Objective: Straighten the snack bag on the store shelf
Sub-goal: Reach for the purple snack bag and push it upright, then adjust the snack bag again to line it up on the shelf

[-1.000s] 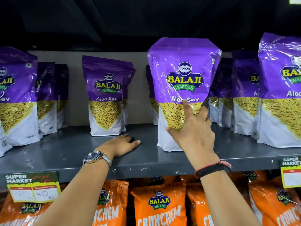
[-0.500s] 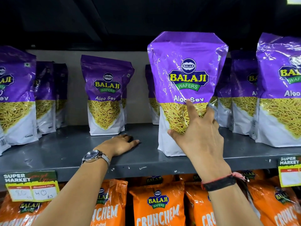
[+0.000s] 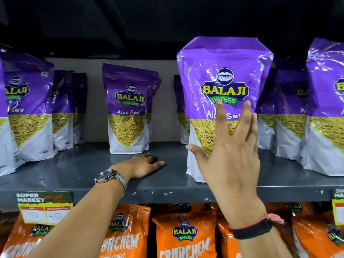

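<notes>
A purple and white Balaji Aloo Sev snack bag (image 3: pixel 221 71) stands upright near the front edge of the grey metal shelf (image 3: pixel 83 175), facing me. My right hand (image 3: pixel 230 155) is spread in front of its lower half, fingers apart, and grips nothing; whether the fingertips touch the bag I cannot tell. My left hand (image 3: pixel 143 165), with a wristwatch on that arm, rests palm down on the shelf to the left of the bag and holds nothing.
More purple Aloo Sev bags stand in rows: one behind my left hand (image 3: pixel 128 108), several at the far left (image 3: pixel 28 108) and at the right (image 3: pixel 327 108). Orange Crunchem bags (image 3: pixel 184 237) fill the shelf below. Price tags (image 3: pixel 44 207) hang on the shelf's front edge.
My right hand has let go of the bag's lower part and its fingers have spread open. The bag has come forward and now stands straight. My left hand has not moved.
</notes>
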{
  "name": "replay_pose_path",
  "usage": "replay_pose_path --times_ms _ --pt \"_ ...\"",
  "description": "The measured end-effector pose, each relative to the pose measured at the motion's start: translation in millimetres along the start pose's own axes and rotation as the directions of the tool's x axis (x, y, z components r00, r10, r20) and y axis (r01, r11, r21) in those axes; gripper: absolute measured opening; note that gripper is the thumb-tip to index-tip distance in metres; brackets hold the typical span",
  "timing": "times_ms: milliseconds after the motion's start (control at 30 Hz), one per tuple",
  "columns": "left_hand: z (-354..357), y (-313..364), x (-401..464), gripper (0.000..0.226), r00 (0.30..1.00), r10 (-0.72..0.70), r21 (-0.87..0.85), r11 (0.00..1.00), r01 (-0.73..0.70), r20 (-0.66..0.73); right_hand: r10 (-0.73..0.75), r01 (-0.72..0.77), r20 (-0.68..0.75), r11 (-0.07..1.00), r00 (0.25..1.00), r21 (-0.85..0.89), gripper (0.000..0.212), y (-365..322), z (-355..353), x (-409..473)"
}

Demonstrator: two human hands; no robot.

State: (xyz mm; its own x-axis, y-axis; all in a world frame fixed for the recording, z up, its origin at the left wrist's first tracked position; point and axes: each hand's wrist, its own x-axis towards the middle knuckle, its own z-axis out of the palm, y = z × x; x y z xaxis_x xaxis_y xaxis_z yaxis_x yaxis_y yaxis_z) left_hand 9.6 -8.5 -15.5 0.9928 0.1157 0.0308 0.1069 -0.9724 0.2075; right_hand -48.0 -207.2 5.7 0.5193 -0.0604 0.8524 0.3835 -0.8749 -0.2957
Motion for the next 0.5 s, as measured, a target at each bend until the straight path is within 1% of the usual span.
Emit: replay_pose_path --times_ms 33,67,133,200,267,333,367,400,500 --pt "-1 -2 -2 0.063 1.0 -0.006 -0.001 1.0 0.006 0.011 -0.053 0.056 -0.105 0.998 0.993 0.024 0.088 -5 6 -1" --pt "-3 -8 -5 0.064 1.0 -0.015 0.007 1.0 0.015 0.021 -0.102 0.114 -0.178 0.992 0.979 0.056 0.082 -14 11 -2" --pt "-8 -23 -13 0.066 0.999 -0.032 0.044 0.999 0.031 0.038 -0.187 0.219 -0.222 0.968 0.957 0.126 0.072 -37 24 -4" --pt "-15 -46 -22 0.066 0.997 -0.065 0.088 0.994 0.061 0.043 -0.236 0.28 -0.212 0.936 0.949 0.212 0.065 -64 43 -3" --pt "-23 -72 -33 0.068 0.99 -0.134 0.133 0.983 0.128 0.035 -0.267 0.297 -0.146 0.918 0.953 0.263 0.06 -91 65 2" --pt "-31 -98 -45 0.069 0.984 -0.179 0.147 0.973 0.179 -0.01 -0.292 0.279 0.017 0.928 0.956 0.247 0.061 -117 89 11" --pt "-34 -109 -50 0.067 0.983 -0.179 0.148 0.972 0.182 -0.033 -0.297 0.266 0.118 0.937 0.948 0.226 0.063 -127 102 17" --pt "-37 -122 -55 0.064 0.984 -0.173 0.147 0.973 0.177 -0.042 -0.295 0.257 0.189 0.945 0.937 0.205 0.065 -137 113 23" --pt "-45 -163 -63 0.058 0.988 -0.153 0.127 0.979 0.157 -0.036 -0.222 0.17 0.291 0.966 0.931 0.194 0.072 -165 144 37"
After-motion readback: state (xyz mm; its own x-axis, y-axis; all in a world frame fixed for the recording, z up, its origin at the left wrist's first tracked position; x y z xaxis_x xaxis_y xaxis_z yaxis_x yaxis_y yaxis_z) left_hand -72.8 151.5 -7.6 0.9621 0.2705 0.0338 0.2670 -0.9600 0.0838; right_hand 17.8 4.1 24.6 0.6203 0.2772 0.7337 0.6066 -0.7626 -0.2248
